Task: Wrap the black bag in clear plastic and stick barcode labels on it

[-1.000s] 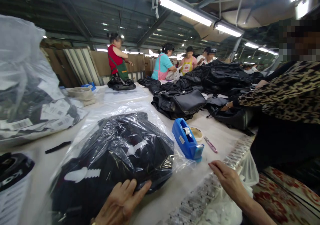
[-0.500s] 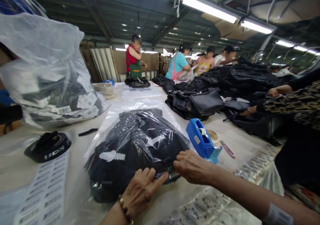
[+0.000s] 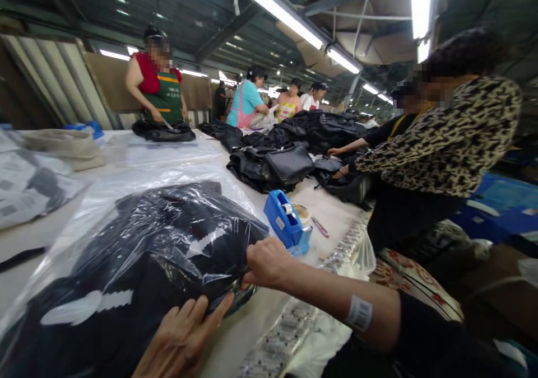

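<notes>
A black fabric bag [image 3: 163, 255] lies on the table inside a clear plastic bag [image 3: 197, 172], with pale printed shapes showing through the film. My left hand [image 3: 180, 333] rests on the near edge of the package, its fingers stretched out and the index finger pointing along the edge. At the near right corner, my right hand [image 3: 269, 261] is closed, pinching the plastic bag. A barcode sticker [image 3: 359, 312] is stuck to my right forearm. Just beyond that hand stands a blue tape dispenser [image 3: 282, 218], with a tape roll [image 3: 301, 213] and pink-handled snips [image 3: 320, 227] beside it.
Black bags [image 3: 290, 162] are heaped across the table's far right. A co-worker in a patterned top [image 3: 445, 143] handles one there; another in a green apron [image 3: 169, 95] stands at the far side. A sack with labels [image 3: 33, 182] sits at left, a black strap [image 3: 21, 259] nearer.
My view has swung to the right, so the table things appear further left and the co-worker at right shows more fully. Both hands stay at the package's near edge.
</notes>
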`<action>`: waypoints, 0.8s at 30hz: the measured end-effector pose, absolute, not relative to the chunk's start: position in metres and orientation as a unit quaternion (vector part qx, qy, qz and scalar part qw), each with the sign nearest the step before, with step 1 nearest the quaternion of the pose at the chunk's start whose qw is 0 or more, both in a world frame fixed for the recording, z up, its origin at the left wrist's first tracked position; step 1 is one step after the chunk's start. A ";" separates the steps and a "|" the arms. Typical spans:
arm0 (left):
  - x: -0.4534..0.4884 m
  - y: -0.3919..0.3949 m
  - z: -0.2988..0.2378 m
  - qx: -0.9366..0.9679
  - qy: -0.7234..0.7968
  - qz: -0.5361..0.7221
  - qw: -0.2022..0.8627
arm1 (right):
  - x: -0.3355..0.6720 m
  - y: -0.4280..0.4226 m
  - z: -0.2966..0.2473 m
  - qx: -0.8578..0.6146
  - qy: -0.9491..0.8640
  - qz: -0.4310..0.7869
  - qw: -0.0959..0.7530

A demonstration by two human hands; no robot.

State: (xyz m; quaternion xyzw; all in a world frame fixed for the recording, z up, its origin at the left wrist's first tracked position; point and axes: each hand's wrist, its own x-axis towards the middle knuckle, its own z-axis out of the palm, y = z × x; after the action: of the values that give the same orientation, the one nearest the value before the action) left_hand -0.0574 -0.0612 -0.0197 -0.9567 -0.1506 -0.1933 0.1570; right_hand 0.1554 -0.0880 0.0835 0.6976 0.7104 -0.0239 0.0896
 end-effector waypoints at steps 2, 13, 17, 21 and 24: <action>-0.059 -0.059 -0.021 -0.958 -0.148 -0.188 0.161 | 0.162 -0.085 0.086 0.706 0.703 -0.020 0.081; -0.054 -0.069 -0.012 -0.961 -0.177 -0.145 0.156 | 0.166 -0.136 0.053 0.535 0.837 0.076 -0.089; -0.051 -0.068 -0.011 -0.962 -0.193 -0.116 0.152 | 0.163 -0.158 0.007 0.452 0.859 0.179 -0.158; -0.048 -0.069 -0.005 -0.966 -0.203 -0.105 0.125 | 0.166 -0.167 -0.009 0.447 0.859 0.244 -0.060; -0.048 -0.075 0.003 -0.966 -0.221 -0.091 0.101 | 0.168 -0.166 -0.011 0.446 0.849 0.279 -0.052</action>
State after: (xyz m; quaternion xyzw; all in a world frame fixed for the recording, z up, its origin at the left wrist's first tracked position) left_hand -0.0481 -0.0745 0.0030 -0.9658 -0.2209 -0.0909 0.1006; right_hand 0.1678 -0.1656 -0.0111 0.4465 0.8485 0.2793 -0.0517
